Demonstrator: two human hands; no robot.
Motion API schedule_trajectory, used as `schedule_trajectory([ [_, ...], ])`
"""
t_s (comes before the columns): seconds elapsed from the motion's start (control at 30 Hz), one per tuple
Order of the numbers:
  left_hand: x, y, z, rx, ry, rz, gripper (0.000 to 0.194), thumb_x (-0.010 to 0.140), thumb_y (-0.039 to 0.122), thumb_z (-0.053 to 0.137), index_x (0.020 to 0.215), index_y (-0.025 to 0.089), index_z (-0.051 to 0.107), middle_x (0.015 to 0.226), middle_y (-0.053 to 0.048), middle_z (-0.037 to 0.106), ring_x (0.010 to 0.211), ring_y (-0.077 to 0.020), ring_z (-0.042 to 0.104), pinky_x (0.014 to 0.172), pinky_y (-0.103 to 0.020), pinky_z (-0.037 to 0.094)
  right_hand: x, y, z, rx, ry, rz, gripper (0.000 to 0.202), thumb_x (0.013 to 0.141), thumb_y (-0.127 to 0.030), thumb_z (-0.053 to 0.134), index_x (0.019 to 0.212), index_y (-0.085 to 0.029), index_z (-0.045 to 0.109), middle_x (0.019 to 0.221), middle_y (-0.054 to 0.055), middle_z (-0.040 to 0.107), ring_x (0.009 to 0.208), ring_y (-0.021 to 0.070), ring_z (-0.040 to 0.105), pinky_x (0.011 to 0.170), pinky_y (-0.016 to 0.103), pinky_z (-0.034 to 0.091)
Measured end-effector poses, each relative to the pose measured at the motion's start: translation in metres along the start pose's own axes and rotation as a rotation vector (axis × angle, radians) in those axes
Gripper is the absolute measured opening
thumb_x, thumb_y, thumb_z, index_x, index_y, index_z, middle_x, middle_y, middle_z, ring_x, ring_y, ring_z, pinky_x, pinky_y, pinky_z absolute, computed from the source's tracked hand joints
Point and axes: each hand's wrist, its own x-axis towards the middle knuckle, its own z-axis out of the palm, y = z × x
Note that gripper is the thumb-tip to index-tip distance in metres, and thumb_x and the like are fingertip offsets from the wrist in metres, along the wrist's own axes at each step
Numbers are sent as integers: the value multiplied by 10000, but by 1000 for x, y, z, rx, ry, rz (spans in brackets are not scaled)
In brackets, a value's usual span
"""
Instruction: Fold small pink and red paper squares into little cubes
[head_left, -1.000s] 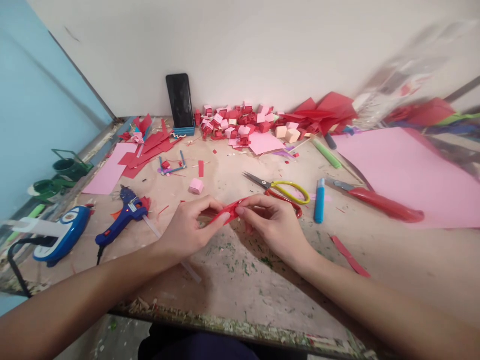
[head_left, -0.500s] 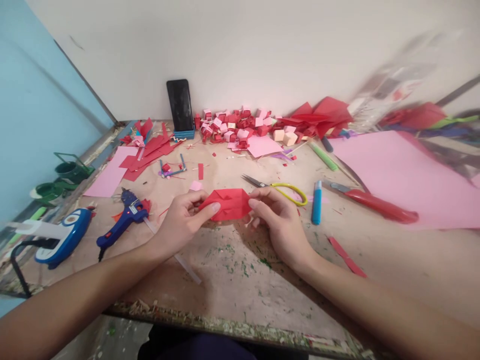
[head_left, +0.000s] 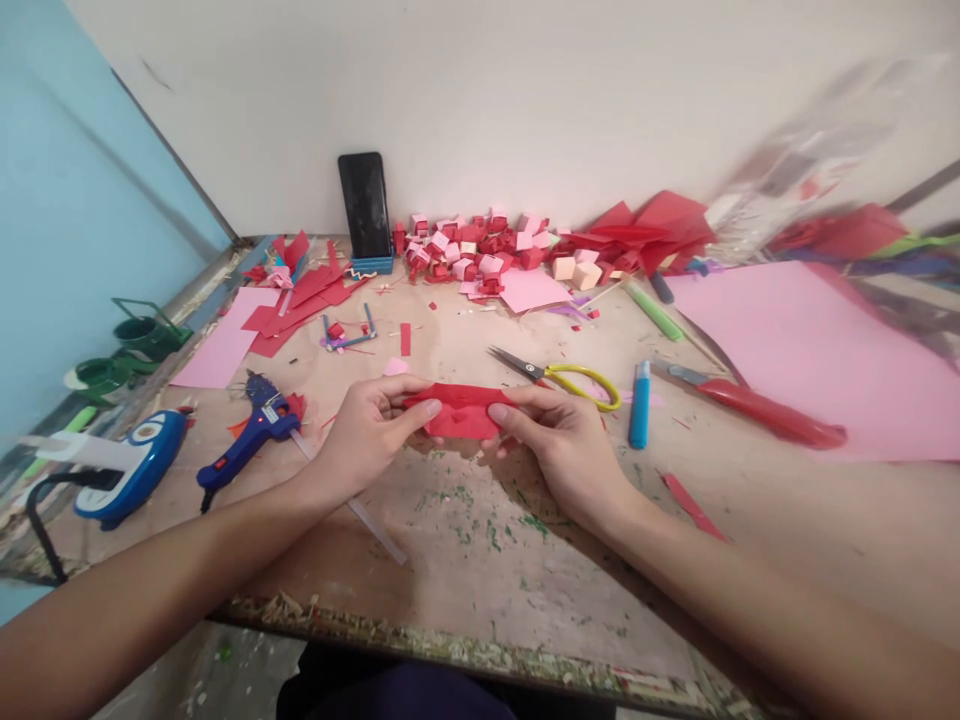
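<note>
A folded piece of red paper [head_left: 463,412] is stretched between my two hands, above the middle of the table. My left hand [head_left: 379,425] pinches its left end, thumb in front and fingers behind. At the other end my right hand [head_left: 551,430] grips the paper the same way, its thumb pressed on the face. Creases run across the paper; its back is hidden. Just beyond my right hand lie scissors [head_left: 585,383] with yellow handles. A blue glue-like tube [head_left: 640,405] is to the right of them.
A blue hot glue gun [head_left: 251,430] with a glue stick lies at left, near a blue-and-white stand [head_left: 135,465]. A phone [head_left: 365,207] leans on the wall beside many small paper boxes [head_left: 480,245]. At right are a red-handled knife [head_left: 757,405] and pink sheets [head_left: 817,350].
My right hand has shifted its thumb inward onto the paper's face. The red paper's upper edge now looks folded over more, and the view has shifted slightly.
</note>
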Motion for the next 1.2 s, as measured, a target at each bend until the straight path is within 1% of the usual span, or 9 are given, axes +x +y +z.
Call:
schedule_trajectory([
  [0.1, 1, -1, -2, -5, 7, 14, 203, 795, 296, 793, 925, 142, 767, 856, -49, 787, 719, -179, 740, 640, -259, 626, 1, 0, 0, 27, -8, 17, 111, 808, -286, 795, 860, -191, 820, 615, 2, 709, 513, 122, 633, 524, 238, 532],
  [0.23, 2, 0, -2, -17, -91, 15, 213, 810, 306, 784, 954, 150, 771, 905, -55, 796, 825, -202, 758, 713, -263, 620, 1, -3, 0, -10, -45, 30, 115, 796, -292, 801, 851, -192, 817, 776, 28, 758, 598, 121, 639, 557, 235, 533],
  [0.37, -1, 1, 1, 34, -132, 45, 217, 850, 327, 748, 991, 164, 779, 958, -52, 797, 877, -203, 750, 766, -268, 605, -1, -6, 0, -83, -80, 31, 163, 831, -330, 761, 784, -180, 800, 670, 20, 714, 593, 137, 624, 578, 256, 524],
  [0.53, -4, 1, 2, 115, -146, 56, 180, 894, 309, 700, 968, 169, 786, 902, -37, 794, 817, -171, 730, 737, -243, 575, -2, -5, -1, -137, -137, 9, 171, 811, -346, 787, 881, -196, 827, 820, 44, 782, 727, 176, 687, 678, 288, 554],
  [0.63, -5, 1, 4, 92, -173, 55, 166, 884, 292, 710, 973, 169, 777, 912, -35, 794, 808, -163, 730, 718, -232, 570, -1, -3, -1, -185, -156, 3, 193, 823, -349, 772, 918, -191, 834, 858, 56, 797, 756, 191, 702, 700, 306, 564],
  [0.77, -6, 1, 5, 91, -139, 90, 163, 868, 292, 724, 969, 170, 766, 946, -41, 790, 853, -173, 735, 752, -247, 582, -1, -2, -2, -190, -149, 10, 191, 836, -341, 756, 929, -197, 840, 870, 62, 807, 761, 197, 714, 705, 314, 575],
  [0.9, -5, 0, 4, 154, -79, 130, 161, 845, 282, 745, 973, 186, 761, 980, -40, 787, 899, -176, 731, 820, -267, 585, -2, -5, -1, -162, -184, -8, 178, 845, -295, 745, 982, -239, 845, 933, 50, 818, 872, 220, 742, 811, 343, 593],
  [1.1, -6, 1, 3, 198, -99, 150, 107, 837, 265, 747, 913, 199, 784, 930, -40, 796, 857, -176, 729, 812, -279, 588, -2, -7, -2, -180, -191, -23, 161, 838, -254, 741, 956, -262, 850, 937, 51, 822, 898, 234, 746, 857, 378, 589],
  [1.2, -7, 5, 3, 219, -68, 189, 77, 850, 238, 728, 873, 208, 795, 910, -36, 802, 845, -173, 727, 802, -272, 583, -2, -7, -4, -165, -197, -21, 182, 857, -297, 747, 1008, -265, 842, 988, 50, 819, 935, 235, 741, 877, 377, 574],
])
